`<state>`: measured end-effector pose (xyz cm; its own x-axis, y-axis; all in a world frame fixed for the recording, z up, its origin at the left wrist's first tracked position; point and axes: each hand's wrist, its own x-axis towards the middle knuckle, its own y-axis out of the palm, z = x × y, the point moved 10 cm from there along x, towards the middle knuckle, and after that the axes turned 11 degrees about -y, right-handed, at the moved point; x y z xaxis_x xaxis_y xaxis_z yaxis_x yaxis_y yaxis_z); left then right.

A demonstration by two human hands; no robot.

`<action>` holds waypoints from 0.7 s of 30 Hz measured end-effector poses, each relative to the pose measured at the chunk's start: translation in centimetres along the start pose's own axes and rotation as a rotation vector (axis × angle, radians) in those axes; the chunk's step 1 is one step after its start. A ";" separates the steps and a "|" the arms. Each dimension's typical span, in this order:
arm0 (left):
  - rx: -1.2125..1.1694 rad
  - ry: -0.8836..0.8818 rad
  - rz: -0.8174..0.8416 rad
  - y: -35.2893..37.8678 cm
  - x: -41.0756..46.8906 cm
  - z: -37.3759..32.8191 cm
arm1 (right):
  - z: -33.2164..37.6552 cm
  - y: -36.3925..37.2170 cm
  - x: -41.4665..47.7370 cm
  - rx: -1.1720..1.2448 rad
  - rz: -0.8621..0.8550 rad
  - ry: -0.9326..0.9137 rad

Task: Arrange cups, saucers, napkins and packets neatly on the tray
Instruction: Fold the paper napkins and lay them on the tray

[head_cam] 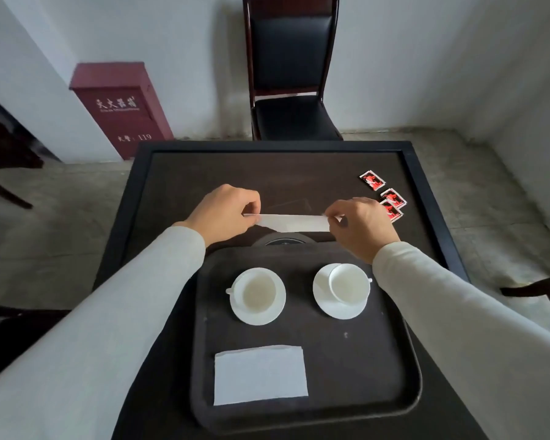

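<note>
A dark tray (391,369) lies near me on the table. On it stand two white cups on white saucers: the left cup (257,295) and the right cup (349,283), which sits off-centre on its saucer (323,293). A folded white napkin (260,375) lies flat at the tray's near left. Beyond the tray's far edge, my left hand (226,214) and my right hand (361,228) pinch the two ends of a second white napkin (294,223), held as a narrow strip above the table. Three red packets (389,200) lie on the table at the far right.
The dark table (204,173) has a raised black rim. A round dark disc (283,241) peeks out behind the tray's far edge. A black chair (291,90) stands beyond the table, and a red cabinet (121,112) stands against the wall at the left.
</note>
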<state>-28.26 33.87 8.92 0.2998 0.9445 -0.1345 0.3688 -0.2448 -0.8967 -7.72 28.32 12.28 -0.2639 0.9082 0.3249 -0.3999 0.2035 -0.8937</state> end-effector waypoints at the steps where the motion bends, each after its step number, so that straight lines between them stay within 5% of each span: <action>1: -0.007 -0.019 -0.004 -0.1 -1.3 0.5 | 0.6 -0.1 -0.5 0.005 -0.006 -0.012; 21: -0.072 -0.286 -0.003 4.0 -21.2 5.8 | 10.9 3.1 -11.6 0.119 0.152 -0.140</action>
<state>-38.21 14.15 5.73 0.0424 0.9663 -0.2539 0.4336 -0.2467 -0.8667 -15.47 14.41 9.09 -0.4451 0.8637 0.2365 -0.4443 0.0163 -0.8957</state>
